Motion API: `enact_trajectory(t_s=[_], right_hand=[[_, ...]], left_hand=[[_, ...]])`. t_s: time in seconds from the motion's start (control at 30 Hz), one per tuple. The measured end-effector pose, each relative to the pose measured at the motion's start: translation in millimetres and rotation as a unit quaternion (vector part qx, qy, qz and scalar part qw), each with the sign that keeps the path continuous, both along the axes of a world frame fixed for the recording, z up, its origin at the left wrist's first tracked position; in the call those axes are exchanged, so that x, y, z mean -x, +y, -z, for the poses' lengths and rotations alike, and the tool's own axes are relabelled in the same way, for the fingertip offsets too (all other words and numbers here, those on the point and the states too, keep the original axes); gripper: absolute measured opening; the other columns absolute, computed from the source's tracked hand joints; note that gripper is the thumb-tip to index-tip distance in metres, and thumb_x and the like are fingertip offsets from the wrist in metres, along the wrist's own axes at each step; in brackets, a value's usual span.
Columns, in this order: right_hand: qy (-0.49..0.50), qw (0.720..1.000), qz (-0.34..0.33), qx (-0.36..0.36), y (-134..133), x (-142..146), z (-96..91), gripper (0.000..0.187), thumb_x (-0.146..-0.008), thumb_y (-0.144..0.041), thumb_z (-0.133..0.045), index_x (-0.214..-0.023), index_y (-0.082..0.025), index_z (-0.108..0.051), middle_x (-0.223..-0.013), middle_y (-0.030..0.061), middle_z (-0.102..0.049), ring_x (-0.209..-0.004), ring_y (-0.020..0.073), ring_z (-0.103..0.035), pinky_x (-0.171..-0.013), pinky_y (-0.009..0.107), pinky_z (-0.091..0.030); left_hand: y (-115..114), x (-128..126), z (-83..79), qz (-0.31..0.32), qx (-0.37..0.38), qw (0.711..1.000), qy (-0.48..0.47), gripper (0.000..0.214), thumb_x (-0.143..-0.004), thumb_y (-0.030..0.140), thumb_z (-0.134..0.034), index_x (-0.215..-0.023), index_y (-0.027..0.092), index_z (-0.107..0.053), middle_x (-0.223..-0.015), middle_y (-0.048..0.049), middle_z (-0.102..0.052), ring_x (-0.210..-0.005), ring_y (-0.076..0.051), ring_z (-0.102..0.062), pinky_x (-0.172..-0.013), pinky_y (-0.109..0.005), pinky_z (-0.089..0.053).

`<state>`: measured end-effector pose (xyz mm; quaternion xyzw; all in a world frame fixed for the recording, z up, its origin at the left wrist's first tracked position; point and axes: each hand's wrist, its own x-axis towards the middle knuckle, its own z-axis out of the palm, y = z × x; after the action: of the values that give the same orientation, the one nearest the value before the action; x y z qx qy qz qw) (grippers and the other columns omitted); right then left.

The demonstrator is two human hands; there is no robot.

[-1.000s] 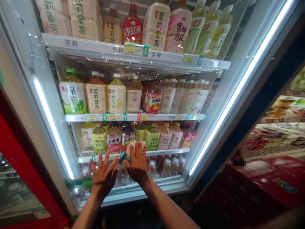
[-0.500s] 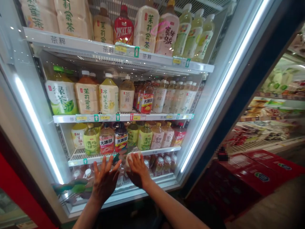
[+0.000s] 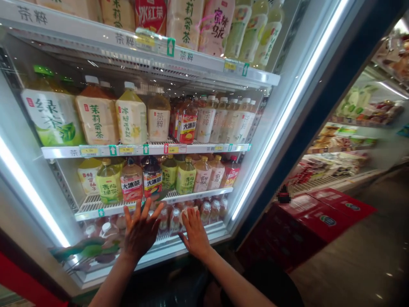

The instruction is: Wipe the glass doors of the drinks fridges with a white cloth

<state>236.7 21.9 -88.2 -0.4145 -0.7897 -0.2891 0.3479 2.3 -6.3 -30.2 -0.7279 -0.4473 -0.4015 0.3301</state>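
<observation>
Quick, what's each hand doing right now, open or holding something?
Left hand: open, fingers spread on the glass door.
Right hand: open and flat, pressing a white cloth against it.

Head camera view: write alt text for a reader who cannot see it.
Two hands press low on the glass door of a drinks fridge: the left hand flat with fingers spread, the right hand on a white cloth. Behind the glass, lit shelves hold rows of bottled tea; red boxes stand to the right.
</observation>
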Motion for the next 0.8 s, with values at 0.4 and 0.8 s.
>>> enact_trajectory(t_s=[0.4,0.8], right_hand=[[0.072,0.997,0.039,0.0,7.6,-10.1,-9.8,0.084,-0.101,-0.035,-0.045,-0.165,-0.015,0.007,-0.171,0.0133,0.015,-0.159,0.0386,0.006,-0.115,0.066,-0.041],[0.072,0.997,0.038,-0.003,19.4,-18.8,-20.0,0.089,-0.1,-0.036,-0.05,-0.164,-0.012,0.007,-0.17,0.0183,0.015,-0.158,0.0407,0.007,-0.115,0.07,-0.038]], left_hand=[[5.6,-0.6,5.5,-0.017,0.006,1.0,0.02,0.076,-0.094,0.028,-0.067,-0.16,0.032,-0.029,-0.17,-0.0106,-0.024,-0.159,-0.034,-0.014,-0.129,-0.066,-0.01],[6.9,-2.1,4.2,0.001,0.0,1.0,0.016,0.064,-0.094,0.026,-0.066,-0.153,0.031,-0.045,-0.163,-0.0137,-0.039,-0.16,-0.031,-0.013,-0.129,-0.066,-0.006]])
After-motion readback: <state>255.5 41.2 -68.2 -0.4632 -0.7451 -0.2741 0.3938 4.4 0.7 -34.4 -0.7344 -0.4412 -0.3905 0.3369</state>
